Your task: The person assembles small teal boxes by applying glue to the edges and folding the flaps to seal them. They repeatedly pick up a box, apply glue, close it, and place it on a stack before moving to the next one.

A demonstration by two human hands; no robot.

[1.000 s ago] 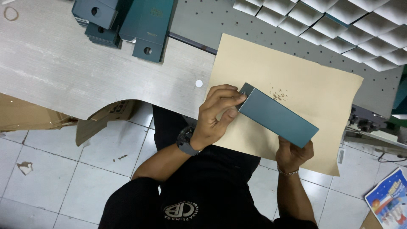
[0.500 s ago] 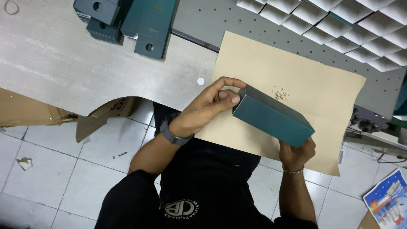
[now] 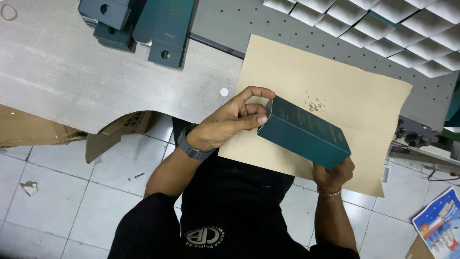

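**Teal box held at both ends above the tan sheet**

Head view: I observe the left hand (image 3: pixel 229 122) gripping the near-left end of a long teal box (image 3: pixel 304 132). The thumb and fingers are curled and pressed against that end face, with the index finger arched over the top corner. A grey wristwatch (image 3: pixel 191 148) sits on that wrist. The right hand (image 3: pixel 335 173) supports the opposite, lower-right end from beneath; its fingers wrap under the box and are largely hidden by it, so I can confirm a hold but not the exact finger placement. A thin bracelet (image 3: pixel 329 193) circles that wrist.

The box is closed, tilted with its long axis running from upper left to lower right, and is raised above a tan paper sheet (image 3: pixel 330 76). The sheet lies on the table (image 3: pixel 72 81) and overhangs its near edge. Small dark specks (image 3: pixel 315 104) mark the sheet just beyond the box.

At the far left of the table I note a stack of flat teal carton blanks (image 3: pixel 158 24), each with a round hole. White cardboard dividers (image 3: pixel 383 29) form a grid at upper right. Brown cardboard (image 3: pixel 28 129) lies under the table on the tiled floor (image 3: pixel 62 201). A coloured printed leaflet (image 3: pixel 438 225) rests at lower right.
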